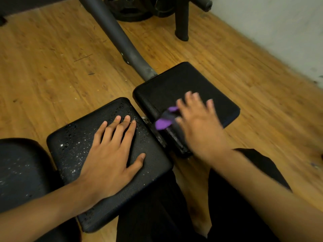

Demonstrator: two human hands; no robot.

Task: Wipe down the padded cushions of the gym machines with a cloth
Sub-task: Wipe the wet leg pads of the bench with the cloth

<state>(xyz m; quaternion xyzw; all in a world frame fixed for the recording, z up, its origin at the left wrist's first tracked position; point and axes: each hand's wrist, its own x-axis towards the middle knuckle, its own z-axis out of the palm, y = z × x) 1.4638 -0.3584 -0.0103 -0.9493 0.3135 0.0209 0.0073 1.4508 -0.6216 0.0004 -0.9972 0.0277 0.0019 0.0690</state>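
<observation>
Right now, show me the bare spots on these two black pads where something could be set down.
The farther black padded cushion is bare at its far end, between the grey steel tube and the right hand. The droplet-speckled black cushion is free at its left corner, beside the left hand. Crowded: the gap between both cushions, where the purple cloth sits.

Near pad (70, 151), 7 o'clock: black grained vinyl, leather-like, beaded with glinting water droplets. Far pad (174, 84), 1 o'clock: same grained vinyl, matt across the top. Cloth (163, 124): purple fabric, weave lost to blur. Tube (111, 32), 12 o'clock: dark matt metal, scuffed grey at its lower end. Floor (52, 58): wood-grain planks, satin sheen, scratched. Wall (279, 23), 2 o'clock: pale, matt, marked.
</observation>
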